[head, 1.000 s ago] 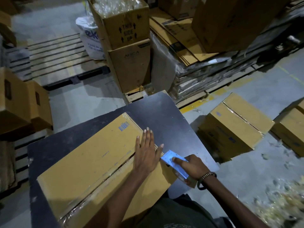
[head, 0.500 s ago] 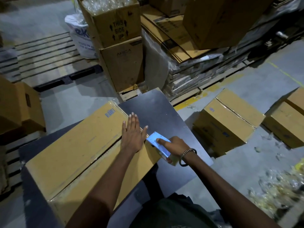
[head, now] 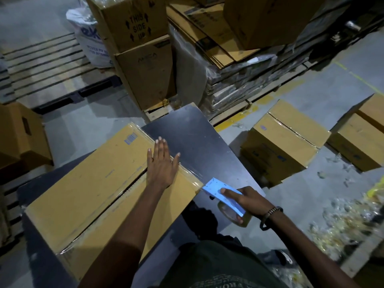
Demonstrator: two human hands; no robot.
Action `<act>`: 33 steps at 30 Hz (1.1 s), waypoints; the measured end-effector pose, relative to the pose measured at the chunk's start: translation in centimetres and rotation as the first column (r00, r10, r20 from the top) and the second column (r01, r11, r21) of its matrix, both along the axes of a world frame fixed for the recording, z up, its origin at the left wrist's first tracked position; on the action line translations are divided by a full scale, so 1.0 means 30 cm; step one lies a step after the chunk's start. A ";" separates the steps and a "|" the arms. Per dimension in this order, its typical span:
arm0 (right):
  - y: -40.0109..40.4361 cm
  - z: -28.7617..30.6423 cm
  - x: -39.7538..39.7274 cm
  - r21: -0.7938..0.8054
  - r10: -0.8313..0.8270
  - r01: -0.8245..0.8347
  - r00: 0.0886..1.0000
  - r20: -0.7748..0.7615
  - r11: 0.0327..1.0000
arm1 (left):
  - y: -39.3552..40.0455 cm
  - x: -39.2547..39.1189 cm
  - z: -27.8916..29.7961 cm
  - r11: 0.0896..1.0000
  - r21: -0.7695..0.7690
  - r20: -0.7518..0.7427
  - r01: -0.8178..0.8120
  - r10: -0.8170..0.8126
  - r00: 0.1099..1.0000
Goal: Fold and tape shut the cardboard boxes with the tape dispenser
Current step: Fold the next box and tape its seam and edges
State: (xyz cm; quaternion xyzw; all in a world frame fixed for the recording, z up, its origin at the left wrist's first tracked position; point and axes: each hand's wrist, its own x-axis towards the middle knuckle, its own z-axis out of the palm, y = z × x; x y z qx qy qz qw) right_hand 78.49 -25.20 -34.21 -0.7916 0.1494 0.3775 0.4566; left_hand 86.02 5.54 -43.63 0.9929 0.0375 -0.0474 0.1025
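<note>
a long, flat brown cardboard box (head: 91,183) lies on a dark, smooth table top (head: 197,142), its two top flaps folded shut with a glossy strip of clear tape along the centre seam; what is inside cannot be seen. the person's left hand (head: 161,165) rests flat and spread, palm down, on the near-right end of the box over the seam, gripping nothing. the right hand (head: 245,201) is wrapped around a light blue tape dispenser (head: 222,194) holding a clear tape roll, held just off the right end of the box, above the table edge; a dark bracelet sits on that wrist.

on the grey floor to the right stand two closed brown cartons (head: 284,146) with taped seams, their contents hidden. behind the table, a tall brown carton printed "this side up" (head: 133,26) sits on another carton (head: 149,73); its open top appears to hold clear plastic items. beside it lies a stack of flattened cardboard sheets (head: 212,32) on wrapped bundles, and a white printed sack (head: 91,44) leans at the left.
</note>
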 end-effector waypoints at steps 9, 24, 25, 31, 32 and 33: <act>-0.045 -0.079 -0.074 -0.086 0.048 -0.049 0.999 -0.013 0.995 | 0.001 -0.001 -0.027 1.000 -0.003 0.032 0.006 -0.006 0.999; 0.095 -0.212 -0.062 -0.096 -0.126 0.126 0.992 0.006 0.987 | -0.013 0.005 -0.029 1.000 0.025 0.056 -0.014 0.012 0.998; 0.099 -0.212 -0.057 -0.094 -0.165 0.163 0.986 -0.005 0.982 | -0.014 0.006 -0.029 0.999 0.030 0.056 -0.013 0.011 0.998; 0.082 -0.173 -0.029 0.091 -0.347 0.388 0.890 -0.296 0.917 | -0.013 0.007 -0.028 0.999 0.047 0.070 -0.013 0.010 0.997; 0.068 -0.176 -0.029 0.113 -0.337 0.392 0.882 -0.330 0.913 | -0.015 0.007 -0.029 0.999 0.042 0.069 -0.011 0.008 0.998; 0.060 -0.174 -0.027 0.135 -0.326 0.395 0.874 -0.360 0.909 | -0.015 0.006 -0.030 0.999 0.041 0.068 -0.010 0.007 0.998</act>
